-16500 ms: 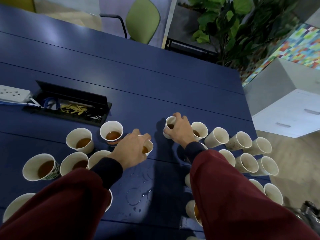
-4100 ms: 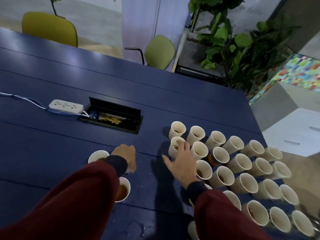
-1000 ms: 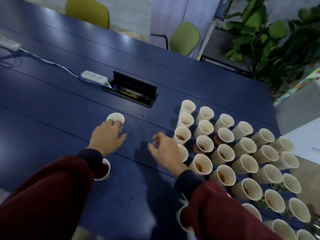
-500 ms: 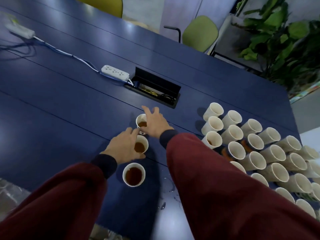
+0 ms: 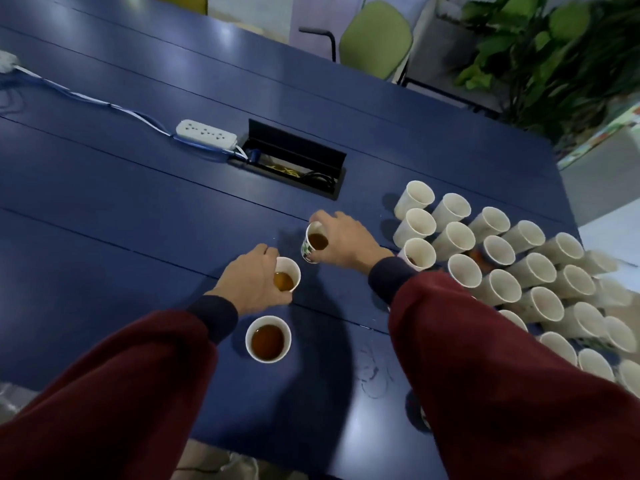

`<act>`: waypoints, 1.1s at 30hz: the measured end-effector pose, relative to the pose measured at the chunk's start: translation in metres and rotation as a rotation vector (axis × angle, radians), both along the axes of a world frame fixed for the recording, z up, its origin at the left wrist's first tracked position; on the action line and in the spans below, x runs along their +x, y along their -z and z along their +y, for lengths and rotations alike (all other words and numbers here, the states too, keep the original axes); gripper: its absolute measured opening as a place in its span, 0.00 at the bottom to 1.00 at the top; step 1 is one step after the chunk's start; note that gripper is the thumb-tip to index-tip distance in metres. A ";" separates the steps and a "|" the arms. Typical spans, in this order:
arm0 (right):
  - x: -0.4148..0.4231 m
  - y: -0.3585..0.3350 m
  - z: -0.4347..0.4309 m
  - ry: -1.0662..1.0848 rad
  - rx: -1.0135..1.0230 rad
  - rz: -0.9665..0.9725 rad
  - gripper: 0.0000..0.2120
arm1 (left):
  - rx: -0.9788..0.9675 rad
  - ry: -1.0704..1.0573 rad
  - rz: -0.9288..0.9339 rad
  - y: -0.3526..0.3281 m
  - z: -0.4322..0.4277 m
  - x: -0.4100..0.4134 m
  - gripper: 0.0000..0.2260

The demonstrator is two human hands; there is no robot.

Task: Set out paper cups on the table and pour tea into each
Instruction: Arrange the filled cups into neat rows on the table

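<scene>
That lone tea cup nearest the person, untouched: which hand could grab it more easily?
Probably the left hand: it sits just above the free cup. The right hand is farther off, holding the patterned cup.

A white power strip (image 5: 206, 133) lies flat on the bench's far left part, its blue and white cable (image 5: 86, 97) trailing off toward the left edge; just to its right sits an open black cable box (image 5: 294, 162) sunk into the top, its lid raised at the back, with yellow and black wires (image 5: 287, 171) inside; behind the far edge stands a green chair (image 5: 375, 38) with a dark armrest; to its right, leafy green plants (image 5: 554, 53) fill the upper right corner, blurred; below them, at the right edge, a strip of multicoloured pattern (image 5: 602, 136) shows; pale floor (image 5: 221, 465) shows at the bottom.
</scene>
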State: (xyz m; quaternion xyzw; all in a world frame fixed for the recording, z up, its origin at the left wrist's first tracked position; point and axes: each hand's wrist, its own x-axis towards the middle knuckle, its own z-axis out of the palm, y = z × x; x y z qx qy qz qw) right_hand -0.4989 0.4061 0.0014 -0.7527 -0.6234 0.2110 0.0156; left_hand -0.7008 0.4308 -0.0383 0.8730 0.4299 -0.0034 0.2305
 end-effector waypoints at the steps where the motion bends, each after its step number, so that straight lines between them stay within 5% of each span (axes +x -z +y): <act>1: 0.008 -0.006 -0.014 0.013 -0.001 -0.019 0.26 | 0.010 0.014 -0.002 -0.004 -0.003 0.005 0.28; 16: 0.039 0.014 -0.202 -0.038 -0.025 -0.169 0.28 | 0.077 0.030 0.134 -0.035 -0.110 0.063 0.32; 24: 0.055 0.033 -0.226 0.031 0.017 -0.162 0.26 | 0.038 0.067 0.139 -0.020 -0.176 0.072 0.29; 29: 0.066 0.028 -0.229 0.020 -0.028 -0.103 0.38 | 0.006 0.131 0.117 -0.011 -0.205 0.080 0.27; 33: 0.078 0.012 -0.229 -0.004 0.022 -0.140 0.34 | -0.001 0.190 0.092 -0.003 -0.219 0.091 0.29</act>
